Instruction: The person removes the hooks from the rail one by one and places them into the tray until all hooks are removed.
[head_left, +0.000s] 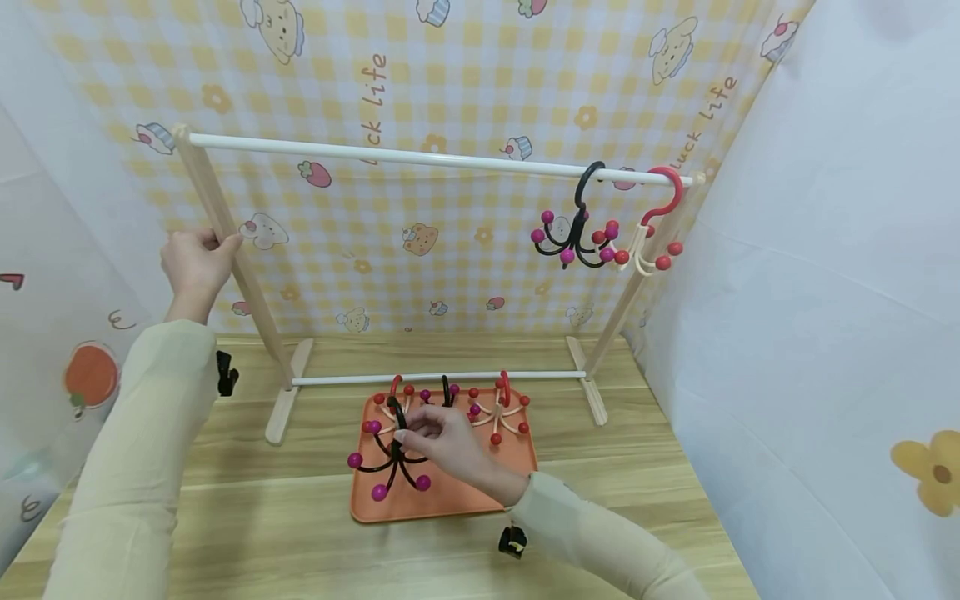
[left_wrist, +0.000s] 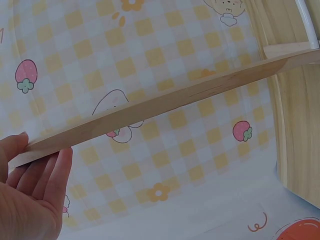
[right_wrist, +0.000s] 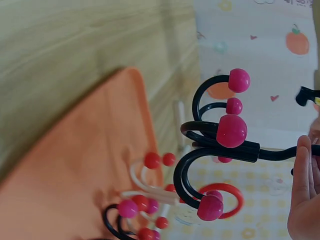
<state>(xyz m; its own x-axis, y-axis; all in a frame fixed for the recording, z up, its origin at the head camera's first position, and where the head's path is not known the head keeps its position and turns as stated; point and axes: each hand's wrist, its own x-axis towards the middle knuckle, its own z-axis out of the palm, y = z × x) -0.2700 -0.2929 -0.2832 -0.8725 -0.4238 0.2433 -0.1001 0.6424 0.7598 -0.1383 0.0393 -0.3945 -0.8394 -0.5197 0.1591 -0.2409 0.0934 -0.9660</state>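
Note:
My left hand (head_left: 198, 265) grips the left wooden post (head_left: 253, 292) of a rack, thumb on one side and fingers on the other in the left wrist view. With my right hand (head_left: 457, 446) I pinch the neck of a black multi-arm hook hanger (right_wrist: 250, 151), its curved arms tipped with magenta balls. This hanger overlaps the left part of an orange tray (head_left: 450, 492) in the head view. Behind it on the tray lie a cream hanger with a red hook (head_left: 505, 390) and others, partly hidden by my right hand and the held hanger.
Across the rack's top runs a white rod (head_left: 390, 156). Near its right end hang a black hanger (head_left: 576, 237) and a cream one with a red hook (head_left: 663, 200). A lower white bar (head_left: 337, 381) joins the feet behind the tray. Patterned cloth (head_left: 420, 100) stands behind.

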